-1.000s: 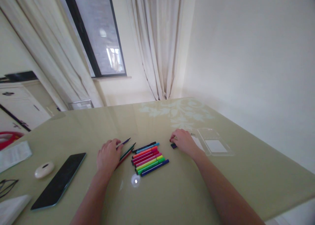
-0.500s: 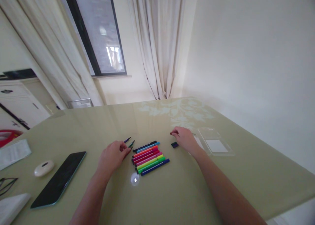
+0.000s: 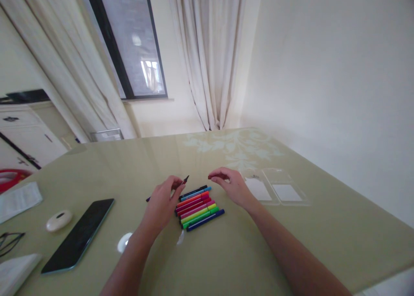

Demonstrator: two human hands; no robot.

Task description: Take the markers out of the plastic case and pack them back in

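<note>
My left hand (image 3: 163, 199) pinches an uncapped marker (image 3: 185, 180), its dark tip pointing up and to the right. The purple end of another pen (image 3: 148, 199) shows at the left of that hand; the rest of it is hidden. My right hand (image 3: 231, 187) holds a small dark red cap (image 3: 210, 177) between thumb and fingertips, a short gap away from the marker tip. Below and between both hands, several capped markers (image 3: 197, 207) lie side by side on the table, in black, blue, orange, red, pink, yellow and green.
An opened clear plastic case (image 3: 274, 200) with white inserts lies at the right. At the left are a black phone (image 3: 79, 235), a cream oval case (image 3: 58, 221), glasses (image 3: 11, 242) and a white packet (image 3: 19, 202). The wall (image 3: 339, 136) borders the table's right edge.
My left hand has moved right and up with the marker. My right hand has come left with the red cap, so both are closer together. The dark caps beside it are now hidden.
</note>
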